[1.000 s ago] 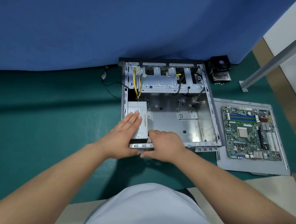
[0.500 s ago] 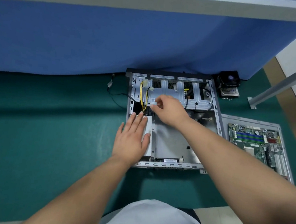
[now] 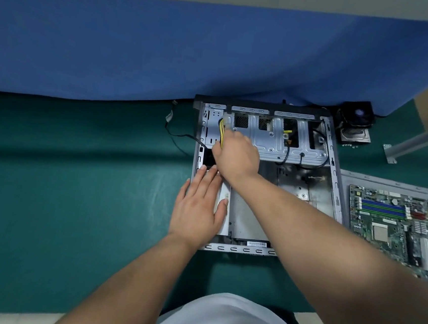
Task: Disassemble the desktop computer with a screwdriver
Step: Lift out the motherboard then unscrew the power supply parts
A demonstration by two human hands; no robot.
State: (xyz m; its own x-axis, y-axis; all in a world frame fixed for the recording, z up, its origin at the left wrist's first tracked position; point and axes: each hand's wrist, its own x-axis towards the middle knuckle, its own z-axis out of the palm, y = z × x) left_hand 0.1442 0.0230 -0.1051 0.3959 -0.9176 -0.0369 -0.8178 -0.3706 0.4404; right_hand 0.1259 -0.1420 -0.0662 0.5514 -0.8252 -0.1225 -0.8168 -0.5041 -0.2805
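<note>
An open grey computer case lies flat on the green mat. My left hand rests flat, fingers straight, on the silver power supply in the case's near-left corner. My right hand reaches across to the far-left part of the case and grips the yellow and black cable bundle beside the drive cage. No screwdriver is in sight.
The removed motherboard lies on a grey side panel to the right of the case. A black cooler fan sits at the back right by the blue cloth wall. A loose black cable trails left of the case.
My right hand left the case's near edge, reached to the far-left corner and took hold of the yellow cables. My left hand stayed flat on the power supply.
</note>
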